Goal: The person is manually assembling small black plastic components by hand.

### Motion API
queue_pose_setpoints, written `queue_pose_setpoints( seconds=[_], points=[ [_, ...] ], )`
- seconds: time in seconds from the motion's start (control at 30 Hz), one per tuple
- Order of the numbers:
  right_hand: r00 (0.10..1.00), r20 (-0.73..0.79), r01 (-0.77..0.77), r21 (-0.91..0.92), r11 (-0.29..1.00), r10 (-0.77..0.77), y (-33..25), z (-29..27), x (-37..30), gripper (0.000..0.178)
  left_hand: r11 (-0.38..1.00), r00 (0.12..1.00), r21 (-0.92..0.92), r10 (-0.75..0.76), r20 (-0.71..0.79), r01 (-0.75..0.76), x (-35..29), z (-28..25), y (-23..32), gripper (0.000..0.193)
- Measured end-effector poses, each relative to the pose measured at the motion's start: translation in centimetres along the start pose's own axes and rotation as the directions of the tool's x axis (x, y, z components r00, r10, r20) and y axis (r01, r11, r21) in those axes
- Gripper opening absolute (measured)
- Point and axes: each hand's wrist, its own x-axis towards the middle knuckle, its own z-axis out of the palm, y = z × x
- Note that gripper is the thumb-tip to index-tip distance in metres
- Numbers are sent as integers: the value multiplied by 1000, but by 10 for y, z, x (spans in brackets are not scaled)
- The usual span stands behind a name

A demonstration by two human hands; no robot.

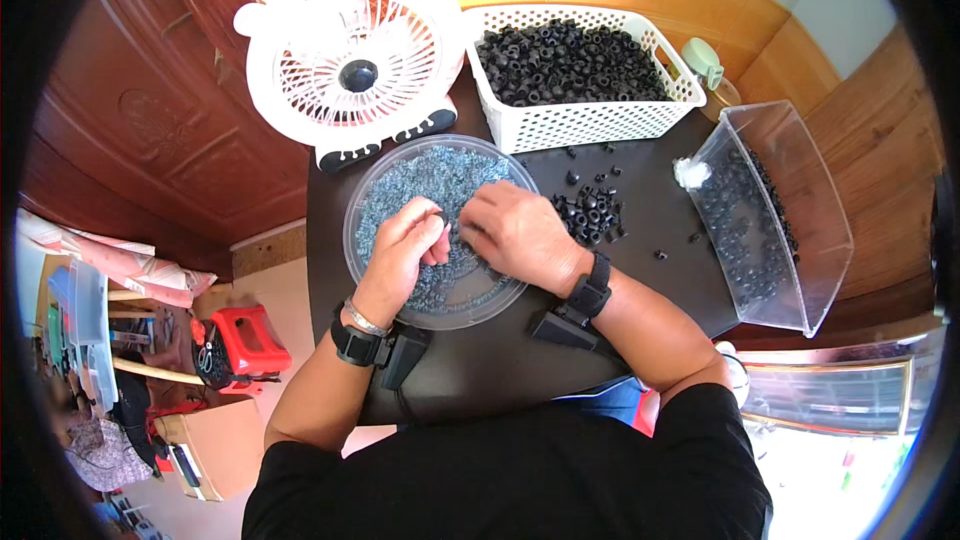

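Note:
A round clear tray holds a heap of tiny blue-grey pieces that look like small metal springs or clips. Above its middle, my left hand is closed, thumb and index finger pinching a small black part that is mostly covered. My right hand is over the tray's right side, fingers curled down and close together by the tiny pieces; whatever lies between the fingertips is hidden. Several small black plastic caps lie loose on the dark table, just right of my right hand.
At the back stands a white perforated basket heaped with black caps. Left of it is a white fan. A clear bin with black parts sits tilted at the right. A red stool and cardboard box are on the floor.

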Motion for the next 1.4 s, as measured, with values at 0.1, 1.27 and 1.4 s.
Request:
queue_pose_setpoints(
  seconds=[0.1,1.27,1.4],
  points=[
    [985,-50,-146,260,955,164,5,-5,3,10,999,1000,-39,0,16,0,1,1,4,23],
    [905,414,-293,425,856,104,-4,-41,0,27,602,929,708,264,260,-369,-12,12,22,12],
    [866,493,-345,476,809,80,-4,-41,0,27,579,900,691,308,307,-434,-13,12,21,13]
  ],
)
